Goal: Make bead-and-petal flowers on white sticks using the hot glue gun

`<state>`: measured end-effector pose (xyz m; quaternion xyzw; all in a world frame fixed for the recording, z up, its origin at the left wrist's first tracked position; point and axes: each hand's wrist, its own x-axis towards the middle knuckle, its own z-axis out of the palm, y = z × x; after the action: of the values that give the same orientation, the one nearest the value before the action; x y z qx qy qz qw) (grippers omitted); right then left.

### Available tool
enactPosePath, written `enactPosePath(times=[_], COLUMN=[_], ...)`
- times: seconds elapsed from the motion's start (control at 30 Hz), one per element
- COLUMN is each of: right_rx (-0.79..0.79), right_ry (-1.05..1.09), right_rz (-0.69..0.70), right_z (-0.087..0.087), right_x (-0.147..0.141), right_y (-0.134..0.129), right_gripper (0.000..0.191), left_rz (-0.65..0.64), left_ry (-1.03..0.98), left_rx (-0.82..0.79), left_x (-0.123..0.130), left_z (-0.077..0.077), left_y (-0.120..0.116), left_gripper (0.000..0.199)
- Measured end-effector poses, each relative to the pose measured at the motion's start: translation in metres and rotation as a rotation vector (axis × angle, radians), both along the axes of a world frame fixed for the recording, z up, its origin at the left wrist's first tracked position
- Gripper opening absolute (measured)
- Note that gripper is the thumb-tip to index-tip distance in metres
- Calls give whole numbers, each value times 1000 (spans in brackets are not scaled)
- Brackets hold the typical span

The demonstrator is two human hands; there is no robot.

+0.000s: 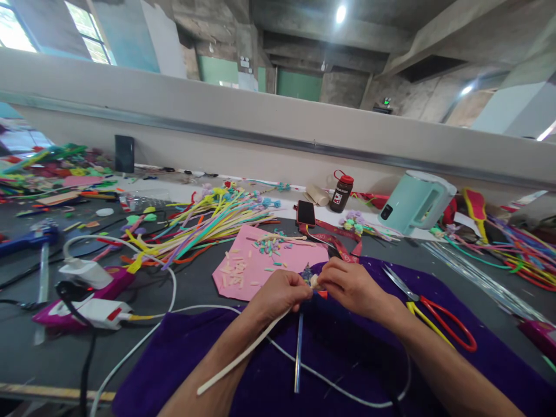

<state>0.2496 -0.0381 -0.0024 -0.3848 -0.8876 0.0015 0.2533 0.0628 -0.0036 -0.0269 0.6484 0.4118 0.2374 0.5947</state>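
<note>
My left hand (pixel 280 298) pinches a cream-coloured pipe cleaner (pixel 243 356); its long loose end hangs down over my left forearm. Fingertips of my right hand (pixel 354 289) close on the small cream bundle (pixel 314 282) at the other end, close beside the left fingers. Just behind the fingertips a small dark bluish tip (pixel 306 271) shows, its kind unclear. Below the hands a thin shiny rod (pixel 298 356) points down over the purple cloth (pixel 182 359). How the rod joins the bundle is hidden by my fingers.
A pink sheet (pixel 260 278) bears short cut pieces. Scissors (pixel 428 304) lie open at the right. Several pipe cleaners (pixel 217 223), a phone (pixel 306 213), a bottle (pixel 341 192) and a mint kettle (pixel 414 202) stand behind. A white cable (pixel 174 284) runs from the power strip (pixel 115 284).
</note>
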Motion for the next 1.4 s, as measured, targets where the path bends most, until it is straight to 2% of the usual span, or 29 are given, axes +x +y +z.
enactPosePath(times=[0.43,1.07,1.17,1.27,1.33,1.4], right_rx=[-40,-64,-10,-5,-126,-364], right_ry=[-74,-62,42,248,412,601], right_rz=[19,15,-1,-77,-118,-129], right_z=[3,5,10,17,16,10], right_x=[3,4,8,7,-1,-14], right_y=[-1,0,0,-5,-8,-11], right_gripper=[15,17,19,19,13,14], left_rz=[29,43,52,103,146,186], left_ry=[-23,-33,-75,-219,-378,-538], left_rx=[-35,-34,-72,-204,-287,-323], left_x=[2,2,1,0,-2,-3], left_z=[9,7,7,12,16,18], left_y=[-4,-2,-1,-2,-3,-5], left_gripper=[13,13,15,18,19,20])
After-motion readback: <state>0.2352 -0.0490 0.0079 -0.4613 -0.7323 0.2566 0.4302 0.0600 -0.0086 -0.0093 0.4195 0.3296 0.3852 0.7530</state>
